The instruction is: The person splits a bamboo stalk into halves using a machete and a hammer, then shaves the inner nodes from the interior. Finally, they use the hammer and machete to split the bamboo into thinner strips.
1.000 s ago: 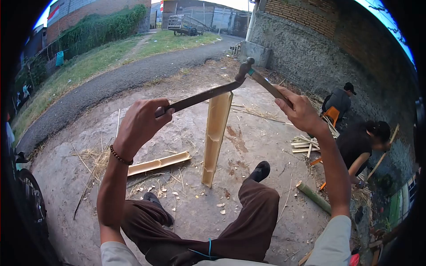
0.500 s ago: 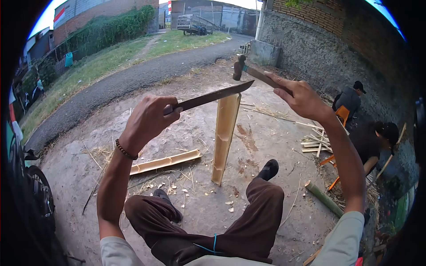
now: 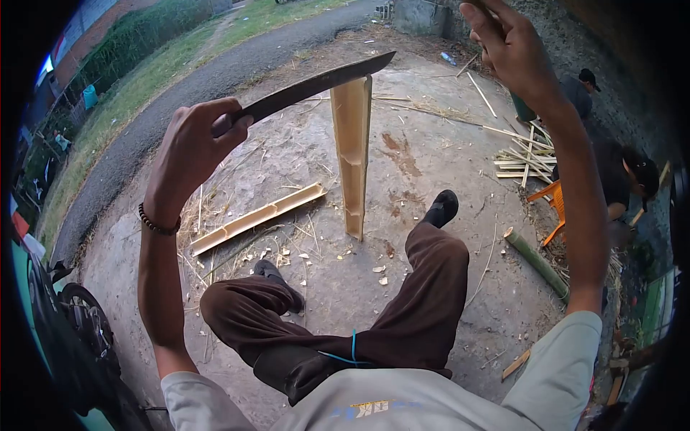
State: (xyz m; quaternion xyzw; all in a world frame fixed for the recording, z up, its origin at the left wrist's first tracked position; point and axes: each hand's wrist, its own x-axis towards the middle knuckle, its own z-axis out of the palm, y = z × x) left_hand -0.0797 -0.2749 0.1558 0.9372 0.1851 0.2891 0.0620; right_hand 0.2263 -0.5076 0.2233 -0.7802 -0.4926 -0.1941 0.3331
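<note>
My left hand (image 3: pixel 190 147) is closed around the handle of a machete (image 3: pixel 316 85), whose dark blade slants up to the right. The blade lies across the top end of a split bamboo piece (image 3: pixel 351 158) that stands upright on the ground, hollow side showing. High at the upper right, my right hand (image 3: pixel 512 54) grips the hammer by its wooden handle; the hammer's head is outside the view. Another split bamboo half (image 3: pixel 259 219) lies on the ground below my left hand, hollow side up.
A round bamboo pole (image 3: pixel 537 264) lies at the right, with a pile of bamboo strips (image 3: pixel 528 161) and an orange chair (image 3: pixel 552 208) beyond it. Two people sit or crouch near the right wall. A motorbike (image 3: pixel 86 309) stands at the left. Wood chips litter the concrete.
My right hand has risen with the hammer, taking its head out of view. The camera has tilted down. The machete stays at the top of the upright bamboo.
</note>
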